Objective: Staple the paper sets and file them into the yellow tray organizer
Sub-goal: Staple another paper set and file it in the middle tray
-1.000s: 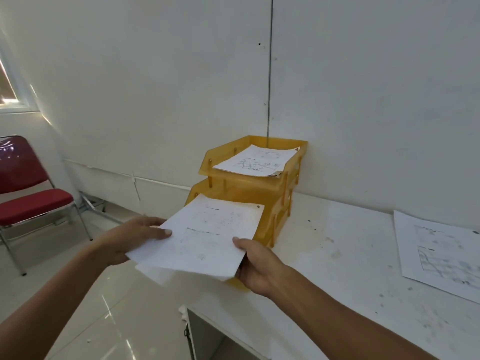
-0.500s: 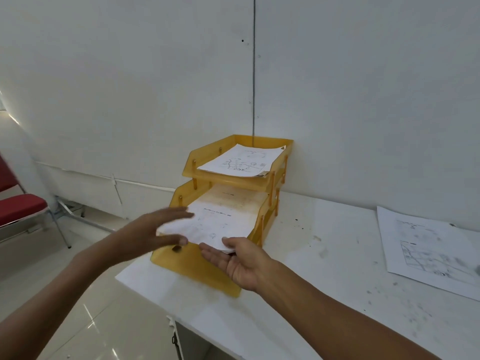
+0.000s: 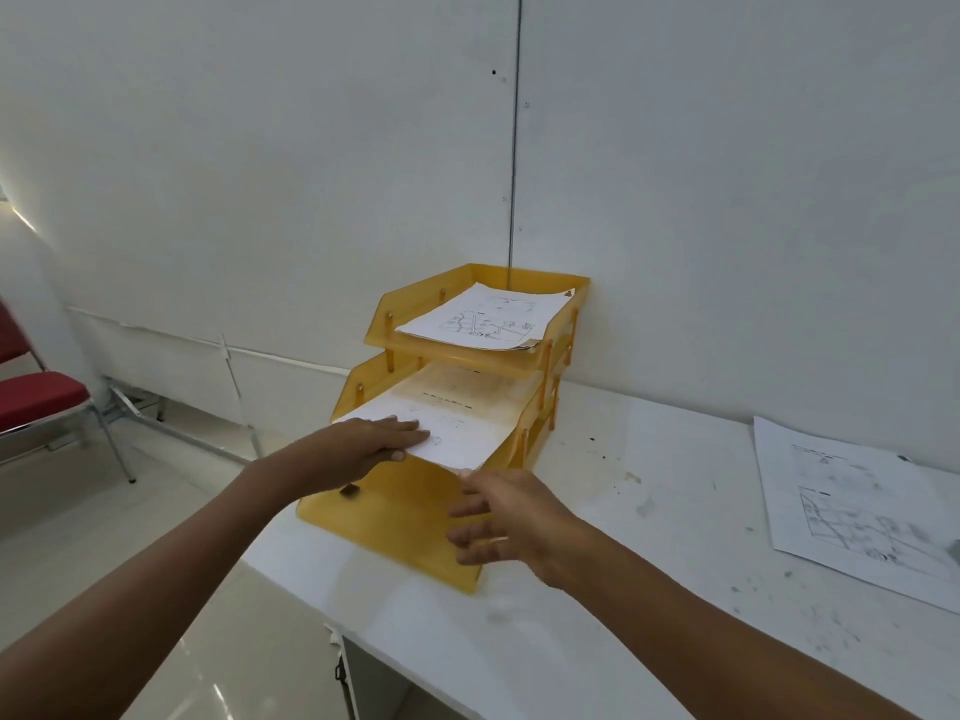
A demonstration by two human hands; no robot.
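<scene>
White paper set (image 3: 460, 433) half-filed in yellow plastic tray organizer (image 3: 395, 517); my left hand (image 3: 363, 449) presses it, right hand (image 3: 514, 522) slack; I'd push deeper.

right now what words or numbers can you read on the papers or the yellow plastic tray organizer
Nothing legible.
White diagram sheet in top tier: print too blurred.
White paper set in middle tier: too blurred.
White printed sheet on white table: too blurred.
Yellow plastic tray organizer: no readable label.
</scene>
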